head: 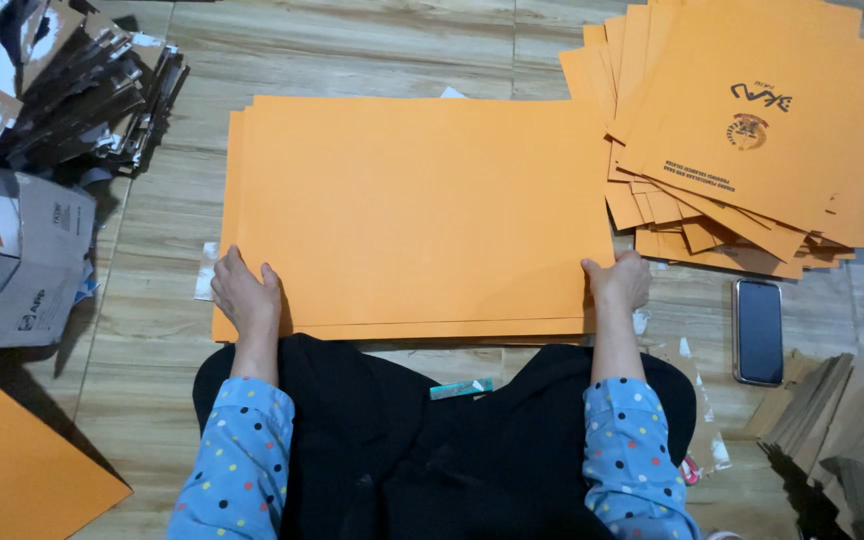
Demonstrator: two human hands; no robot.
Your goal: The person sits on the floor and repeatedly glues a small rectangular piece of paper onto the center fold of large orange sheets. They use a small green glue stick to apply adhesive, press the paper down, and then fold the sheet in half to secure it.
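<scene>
On the wood-look floor, just ahead of the person's lap, lies a stack of large plain orange sheets. Left hand rests on its near left corner, fingers curled over the edge; right hand pinches the near right corner, thumb hidden under the fingers. How many sheets each hand holds is hard to tell. To the right, a fanned pile of printed orange sheets, cut off at the top. Near it a dark phone. Cardboard scraps top left, partly out of view.
</scene>
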